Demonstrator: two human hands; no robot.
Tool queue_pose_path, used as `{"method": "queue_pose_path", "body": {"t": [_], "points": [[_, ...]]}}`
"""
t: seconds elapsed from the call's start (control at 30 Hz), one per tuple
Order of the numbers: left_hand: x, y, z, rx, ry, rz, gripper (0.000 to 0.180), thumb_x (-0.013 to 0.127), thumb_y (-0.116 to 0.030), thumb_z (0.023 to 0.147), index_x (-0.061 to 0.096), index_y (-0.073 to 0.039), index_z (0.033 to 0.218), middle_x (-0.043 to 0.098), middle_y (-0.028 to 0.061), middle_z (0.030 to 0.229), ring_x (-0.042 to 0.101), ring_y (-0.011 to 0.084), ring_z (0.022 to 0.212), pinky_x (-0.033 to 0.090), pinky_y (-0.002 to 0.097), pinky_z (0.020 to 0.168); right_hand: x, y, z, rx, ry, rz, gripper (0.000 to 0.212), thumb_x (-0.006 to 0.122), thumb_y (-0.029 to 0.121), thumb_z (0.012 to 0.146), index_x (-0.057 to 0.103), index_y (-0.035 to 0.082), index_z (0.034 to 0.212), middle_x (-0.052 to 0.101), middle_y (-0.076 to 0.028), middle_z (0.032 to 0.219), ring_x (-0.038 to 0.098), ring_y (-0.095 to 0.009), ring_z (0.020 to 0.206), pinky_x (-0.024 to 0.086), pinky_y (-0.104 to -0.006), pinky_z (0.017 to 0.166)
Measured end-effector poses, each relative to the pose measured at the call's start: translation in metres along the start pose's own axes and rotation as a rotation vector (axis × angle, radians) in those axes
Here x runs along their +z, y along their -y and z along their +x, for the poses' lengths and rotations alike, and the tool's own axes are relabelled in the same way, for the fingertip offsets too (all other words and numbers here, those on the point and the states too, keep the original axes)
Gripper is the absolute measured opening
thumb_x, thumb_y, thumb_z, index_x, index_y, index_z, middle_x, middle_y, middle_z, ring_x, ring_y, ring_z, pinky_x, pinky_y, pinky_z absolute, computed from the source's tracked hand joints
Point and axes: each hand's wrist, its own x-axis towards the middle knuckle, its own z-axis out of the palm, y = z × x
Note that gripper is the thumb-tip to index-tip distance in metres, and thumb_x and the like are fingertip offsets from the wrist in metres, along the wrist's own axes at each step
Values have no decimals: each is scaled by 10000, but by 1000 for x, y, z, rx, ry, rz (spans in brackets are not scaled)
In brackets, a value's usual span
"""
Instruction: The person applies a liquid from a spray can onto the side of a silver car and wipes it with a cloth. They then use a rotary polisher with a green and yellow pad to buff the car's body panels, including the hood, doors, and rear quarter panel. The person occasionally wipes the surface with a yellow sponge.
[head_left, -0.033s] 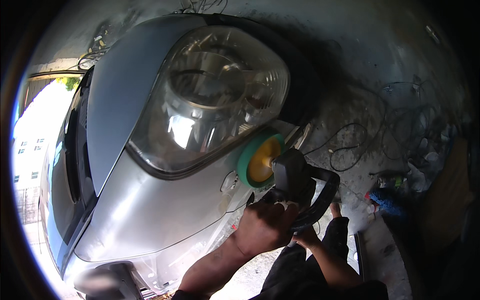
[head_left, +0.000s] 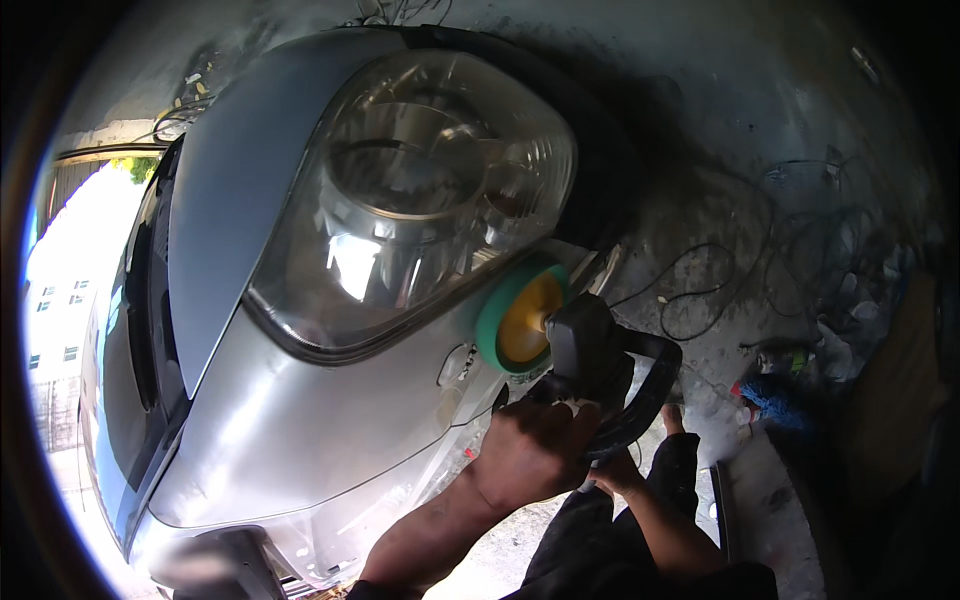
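Observation:
I hold a black power polisher (head_left: 582,345) with a loop handle. Its round pad, green (head_left: 490,325) around a yellow centre (head_left: 530,318), stands on edge against the silver car panel (head_left: 330,425), just off the lower right rim of the clear headlight (head_left: 420,170). The pad's face is turned away, so I cannot tell how firmly it touches. My left hand (head_left: 535,450) is closed over the polisher's body. Behind and below it my right hand (head_left: 620,475) is closed around the rear part, its fingers partly hidden by the tool and my left hand.
A thin cable (head_left: 700,300) coils on the dirty floor to the right. Near it lie a blue fluffy cloth or brush (head_left: 775,403) and clear plastic scraps (head_left: 845,335). The grey hood (head_left: 240,200) and a side mirror-like dark part (head_left: 215,560) bound the left.
The headlight and car panel sit slightly further left in the view. Both hands and the polisher keep nearly the same place in the picture, grip unchanged.

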Motion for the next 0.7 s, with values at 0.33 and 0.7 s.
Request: {"method": "queue_pose_path", "body": {"t": [0.33, 0.7], "points": [[33, 12, 19, -21, -62, -31, 360, 753, -188, 579, 689, -121, 927, 508, 22, 625, 560, 234, 512, 441, 369, 473, -20, -21, 14, 74, 12, 43, 618, 872, 119, 729, 599, 43, 1278, 674, -58, 1181, 644, -166, 1096, 523, -355, 976], [42, 20, -81, -32, 9, -12, 337, 742, -176, 553, 645, -78, 860, 471, 39, 654, 539, 222, 528, 451, 371, 485, -6, -80, -2, 23, 42, -121, 518, 873, 139, 715, 640, 47, 1169, 690, -29, 1062, 652, -167, 986, 538, -350, 896]]}}
